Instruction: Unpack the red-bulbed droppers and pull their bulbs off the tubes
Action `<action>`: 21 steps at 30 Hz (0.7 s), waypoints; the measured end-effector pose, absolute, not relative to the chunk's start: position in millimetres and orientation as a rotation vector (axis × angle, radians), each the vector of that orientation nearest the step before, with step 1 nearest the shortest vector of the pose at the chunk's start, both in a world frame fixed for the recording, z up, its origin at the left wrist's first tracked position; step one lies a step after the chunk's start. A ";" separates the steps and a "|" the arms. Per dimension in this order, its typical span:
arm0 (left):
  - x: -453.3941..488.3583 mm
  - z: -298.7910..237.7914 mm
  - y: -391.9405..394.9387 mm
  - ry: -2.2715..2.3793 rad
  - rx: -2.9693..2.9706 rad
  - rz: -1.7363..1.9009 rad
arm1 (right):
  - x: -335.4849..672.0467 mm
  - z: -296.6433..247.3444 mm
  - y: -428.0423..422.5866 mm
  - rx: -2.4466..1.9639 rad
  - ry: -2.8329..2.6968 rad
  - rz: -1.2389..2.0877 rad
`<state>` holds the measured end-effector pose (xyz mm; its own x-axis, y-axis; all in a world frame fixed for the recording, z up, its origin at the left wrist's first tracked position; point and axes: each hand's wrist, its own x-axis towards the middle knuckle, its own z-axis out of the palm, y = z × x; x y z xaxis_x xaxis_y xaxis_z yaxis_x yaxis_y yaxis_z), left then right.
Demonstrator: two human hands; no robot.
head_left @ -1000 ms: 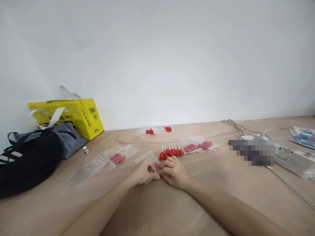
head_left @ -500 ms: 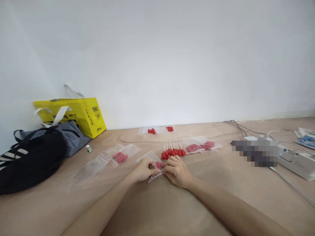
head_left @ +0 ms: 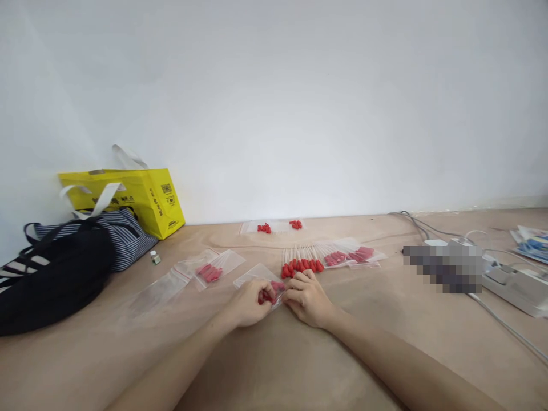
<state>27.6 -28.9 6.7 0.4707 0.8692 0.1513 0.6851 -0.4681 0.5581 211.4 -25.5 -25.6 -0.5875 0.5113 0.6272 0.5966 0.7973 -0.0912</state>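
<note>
Hands [head_left: 309, 301], clear bag [head_left: 252, 275] in their pinch, red pieces [head_left: 277, 286] apparently inside.

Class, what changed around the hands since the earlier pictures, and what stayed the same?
The left hand has shifted slightly nearer the person; the near corner of the clear plastic bag of red pieces, which stuck out below it, no longer shows. Neither hand let go: the right hand stays at the bag's right side. The row of red-tipped white sticks stayed put.
</note>
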 end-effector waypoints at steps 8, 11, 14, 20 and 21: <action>34.5 -4.3 -47.8 1.368 2.505 0.879 | 211.7 -26.1 -26.6 -0.812 -2.302 -0.160; 34.7 -9.5 -44.0 1.370 2.449 0.907 | 209.7 -25.9 -26.3 -0.815 -2.295 -0.138; 34.7 -11.7 -42.7 1.367 2.468 0.917 | 205.2 -26.5 -25.0 -0.808 -2.284 -0.161; 33.2 -9.9 -44.8 1.406 2.709 0.760 | 198.6 -26.5 -22.5 -0.743 -2.303 -0.238; 33.0 -10.0 -44.5 1.391 2.766 0.723 | 198.5 -26.2 -22.5 -0.734 -2.307 -0.233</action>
